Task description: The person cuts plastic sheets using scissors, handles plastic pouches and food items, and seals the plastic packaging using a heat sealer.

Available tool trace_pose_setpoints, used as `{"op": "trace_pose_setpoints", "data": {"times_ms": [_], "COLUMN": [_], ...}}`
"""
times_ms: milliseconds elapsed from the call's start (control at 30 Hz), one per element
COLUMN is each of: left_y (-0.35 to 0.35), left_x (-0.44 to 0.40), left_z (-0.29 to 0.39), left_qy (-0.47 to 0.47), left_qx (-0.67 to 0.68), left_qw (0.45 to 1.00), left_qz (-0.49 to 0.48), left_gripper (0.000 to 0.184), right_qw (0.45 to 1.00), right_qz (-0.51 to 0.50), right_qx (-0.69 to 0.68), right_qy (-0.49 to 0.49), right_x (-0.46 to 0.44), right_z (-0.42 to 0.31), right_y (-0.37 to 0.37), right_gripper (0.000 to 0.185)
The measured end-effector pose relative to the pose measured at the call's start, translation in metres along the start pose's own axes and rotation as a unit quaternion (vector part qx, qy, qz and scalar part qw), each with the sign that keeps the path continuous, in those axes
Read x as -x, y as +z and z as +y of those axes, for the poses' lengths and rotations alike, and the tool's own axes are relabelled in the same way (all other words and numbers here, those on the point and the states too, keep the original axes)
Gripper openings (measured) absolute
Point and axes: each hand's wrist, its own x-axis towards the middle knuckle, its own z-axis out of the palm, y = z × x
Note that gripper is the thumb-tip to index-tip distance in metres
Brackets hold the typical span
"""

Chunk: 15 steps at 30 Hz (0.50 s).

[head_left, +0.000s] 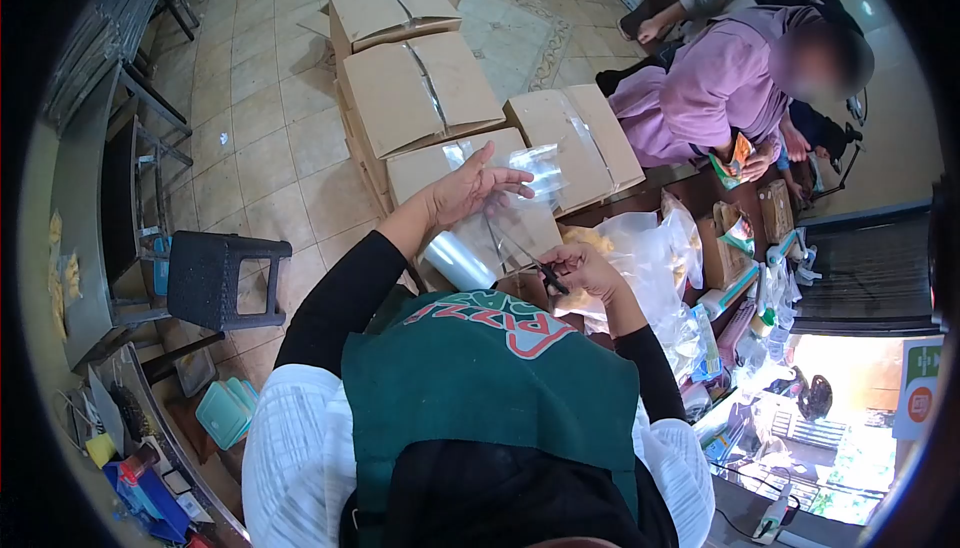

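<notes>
Scissors (pixel 515 246) with black handles are held in my right hand (pixel 585 273), their blades pointing up and left over a cardboard box. My left hand (pixel 470 188) is above the same box, with clear plastic film (pixel 540 170) at its fingertips. The thumb points up and the fingers reach right; whether they pinch the film is hard to make out. A roll of clear plastic (pixel 460 261) lies below my left hand, close to the green apron (pixel 490 368). Taped cardboard boxes (pixel 420 88) stand beyond my hands.
A person in pink (pixel 710 78) sits at the right, holding an orange and green packet (pixel 738 160). Clear bags (pixel 640 248) with yellow contents lie right of my right hand. A black stool (pixel 225 280) stands on the tiled floor at the left.
</notes>
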Motion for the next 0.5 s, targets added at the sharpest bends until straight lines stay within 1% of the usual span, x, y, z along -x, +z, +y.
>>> {"op": "trace_pose_setpoints", "data": {"times_ms": [100,267,367,500], "left_y": [0.008,0.003,0.004,0.003], "left_x": [-0.003,0.001,-0.001,-0.001], "left_z": [-0.006,-0.003,-0.004,-0.003], "left_qy": [0.007,0.002,0.010,0.008], "left_qx": [0.016,0.009,0.022,0.035], "left_qw": [1.000,1.000,1.000,0.999], "left_qz": [-0.002,0.005,-0.001,0.000], "left_gripper": [0.092,0.092,0.092,0.093], "right_qw": [1.000,1.000,1.000,1.000], "right_qz": [0.007,0.010,0.013,0.004], "right_qx": [-0.003,-0.015,0.001,0.015], "right_qy": [0.017,0.008,0.024,0.017], "right_x": [0.011,0.005,0.007,0.006], "right_z": [-0.001,0.001,0.002,-0.002], "right_y": [-0.001,0.004,0.000,0.002], "right_gripper": [0.040,0.037,0.037,0.037]}}
